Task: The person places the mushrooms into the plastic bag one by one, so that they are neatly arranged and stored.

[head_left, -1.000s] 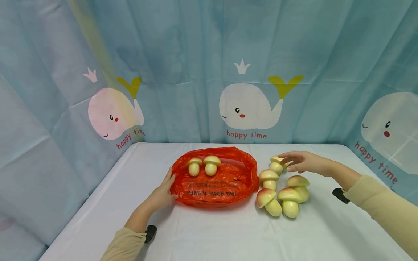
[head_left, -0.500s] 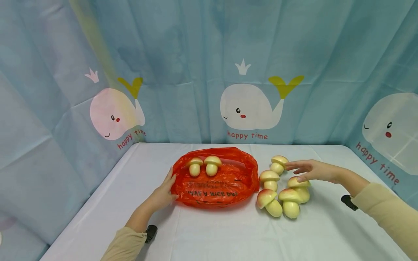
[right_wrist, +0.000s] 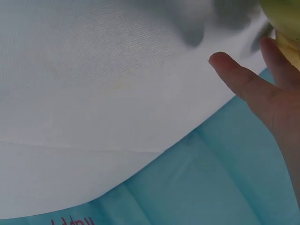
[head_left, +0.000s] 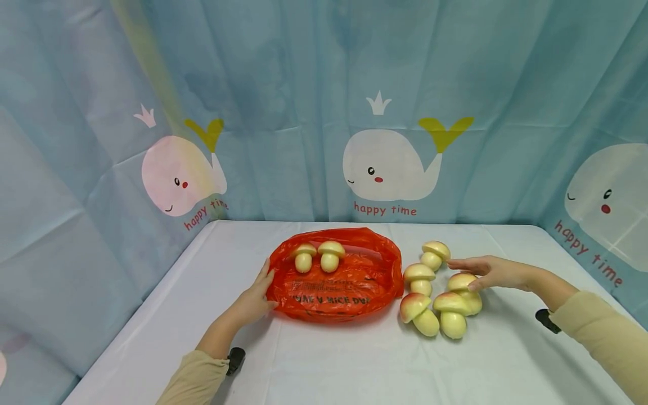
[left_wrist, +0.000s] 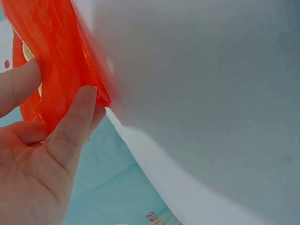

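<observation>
Bag [head_left: 334, 313] on table [head_left: 354, 365], long axis left-right. Left hand [head_left: 247, 305]: grip spread, fingers at bag's left end. Right hand [head_left: 498, 273]: grip spread by rightmost mushroom [head_left: 463, 283], cap away, stem toward person.

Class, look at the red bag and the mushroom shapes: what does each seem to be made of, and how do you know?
Red bag: thin, glossy plastic film, judging by its crinkles and bright highlights.

Mushroom shapes: smooth, slightly shiny, perhaps foam or plastic; their even, blended colouring suggests imitations, though looks alone cannot settle it.
</observation>
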Demonstrator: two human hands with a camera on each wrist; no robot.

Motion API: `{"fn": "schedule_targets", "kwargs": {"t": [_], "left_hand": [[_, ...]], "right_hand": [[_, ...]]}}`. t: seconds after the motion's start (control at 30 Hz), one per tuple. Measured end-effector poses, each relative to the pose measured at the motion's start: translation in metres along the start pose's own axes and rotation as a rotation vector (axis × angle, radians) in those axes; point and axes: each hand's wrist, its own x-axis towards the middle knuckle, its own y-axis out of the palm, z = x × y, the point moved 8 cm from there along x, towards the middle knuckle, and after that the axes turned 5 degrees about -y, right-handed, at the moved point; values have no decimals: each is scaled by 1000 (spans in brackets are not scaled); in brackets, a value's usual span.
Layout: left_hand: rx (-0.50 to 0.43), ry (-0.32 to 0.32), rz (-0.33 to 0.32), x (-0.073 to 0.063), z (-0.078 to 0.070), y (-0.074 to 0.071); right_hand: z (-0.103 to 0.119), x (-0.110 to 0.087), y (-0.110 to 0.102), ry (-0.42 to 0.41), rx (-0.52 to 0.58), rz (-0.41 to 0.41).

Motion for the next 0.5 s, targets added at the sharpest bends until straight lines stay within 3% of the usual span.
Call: {"fn": "schedule_targets", "kwargs": {"t": [0.5], "left_hand": [[2, 8, -6, 0, -3, 0]], "right_hand": [[-8, -3, 3, 21, -45, 4]]}}
